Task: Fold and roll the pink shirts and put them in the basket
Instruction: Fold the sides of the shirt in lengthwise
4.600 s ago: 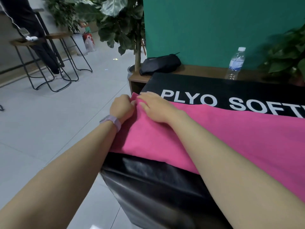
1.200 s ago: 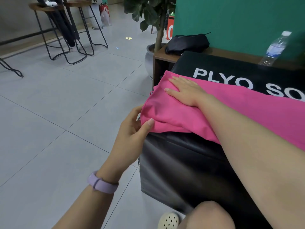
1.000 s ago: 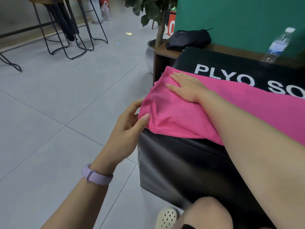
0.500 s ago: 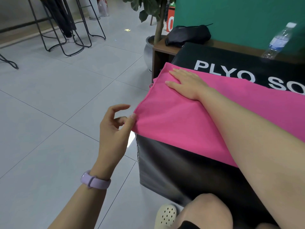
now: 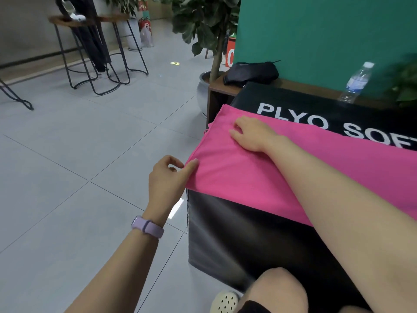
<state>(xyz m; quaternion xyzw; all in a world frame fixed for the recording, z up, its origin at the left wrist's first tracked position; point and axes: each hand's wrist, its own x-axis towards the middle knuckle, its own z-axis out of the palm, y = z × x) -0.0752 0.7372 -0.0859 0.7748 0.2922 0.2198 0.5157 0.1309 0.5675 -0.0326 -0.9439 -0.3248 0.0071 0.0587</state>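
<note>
Broadly, the black box (image 5: 259, 240) fills the lower right of the view from about three to six o'clock, and the pink shirt (image 5: 259, 177) lies flat across its top, one end hanging a little over the near edge at the left corner. No basket shows anywhere in view, so the shirt is judged to be in the folding stage, well short of rolling. The right hand (image 5: 252, 134) rests on the shirt near its far corner, toward one o'clock from centre, palm down with the fingers slightly bent and pressing the cloth. The left hand (image 5: 168, 177), just left of centre, pinches the near corner of the shirt between thumb and curled fingers; a lilac band (image 5: 147, 227) sits on that wrist. To do this step well, the right hand should probably keep the far corner pinned while the left draws the near corner taut and level with the box edge, so the end lies straight and free of creases before the next fold; a slack pull would likely leave a skewed edge that shows up when rolling. White lettering (image 5: 327, 125) on the box, at about two o'clock, reads "PLYO SOFT", cut off by the frame. A water bottle (image 5: 356, 83) stands beyond; its label is too blurred to read.
</note>
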